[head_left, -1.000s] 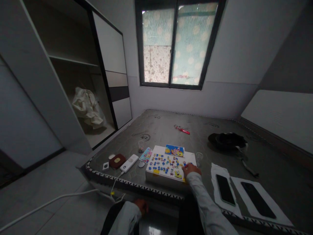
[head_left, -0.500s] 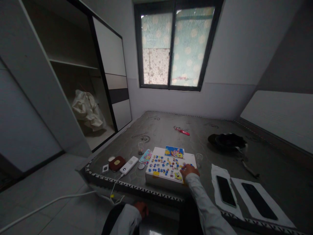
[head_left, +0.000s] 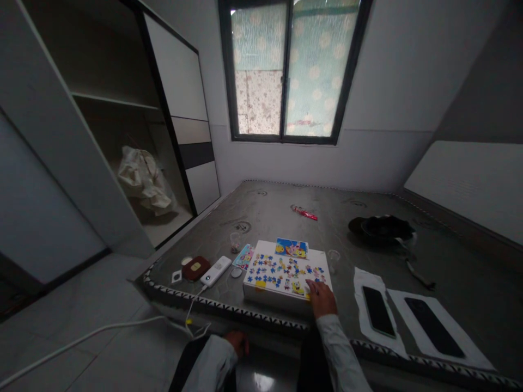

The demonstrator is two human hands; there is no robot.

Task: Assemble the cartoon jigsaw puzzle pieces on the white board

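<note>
A white box lid lies near the front edge of a grey mattress, with several blue and yellow puzzle pieces scattered on it. A finished cartoon puzzle strip sits at its far edge. My right hand rests on the lid's near right corner, fingertips on the pieces; whether it pinches one is too small to tell. My left hand hangs low below the mattress edge, fingers curled, nothing seen in it.
Left of the lid lie a white power bank with a cable, a red case and a small picture card. Two dark phones rest on white sheets at right. A black hat and red wrapper lie farther back. An open wardrobe stands left.
My right hand has pulled back toward me, from the lid's right middle to its near right corner. The view has shifted slightly. The left hand stays low.
</note>
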